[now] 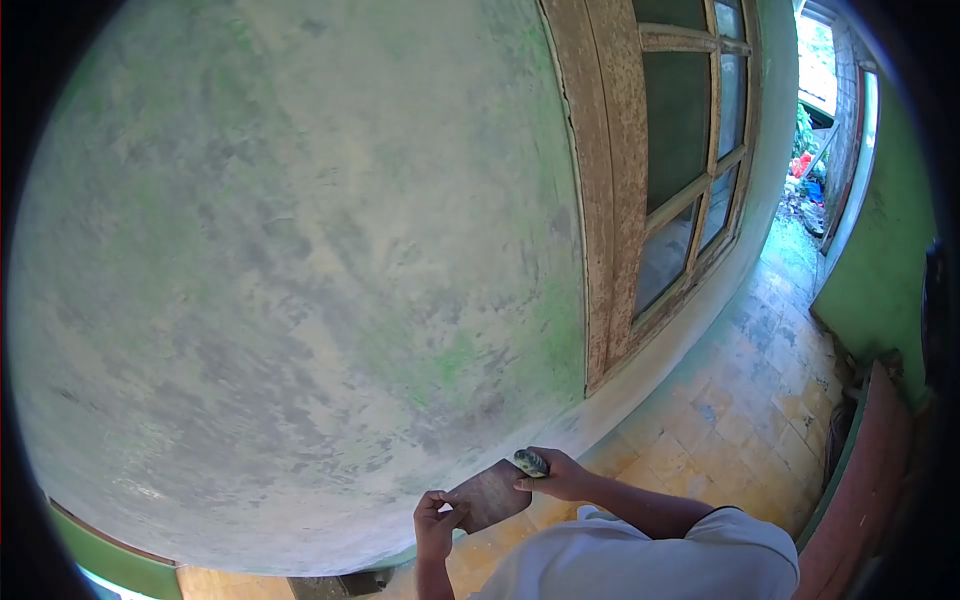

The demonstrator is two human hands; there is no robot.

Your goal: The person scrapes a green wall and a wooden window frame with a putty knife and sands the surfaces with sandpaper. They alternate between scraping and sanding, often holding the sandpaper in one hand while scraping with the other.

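Note:
Low in the head view, my left hand [438, 518] pinches the left edge of a flat, brownish-grey rectangular sheet [490, 497] between thumb and fingers. My right hand [560, 478] is closed around a rounded, dark object with pale mottling [531, 463]; its kind cannot be made out. The right thumb reaches the sheet's right edge. Whether the sheet and the mottled object are joined is hidden by the fingers. Both hands are in front of the lower part of a wall [330, 280] with patchy grey-white coating over green.
A weathered wooden window frame [612, 200] with glass panes stands right of the wall. Yellowish tiles [700, 420] run toward a bright doorway [805, 180]. A reddish-brown panel [855, 480] stands at the right. A dark object [335, 586] lies at the wall's foot.

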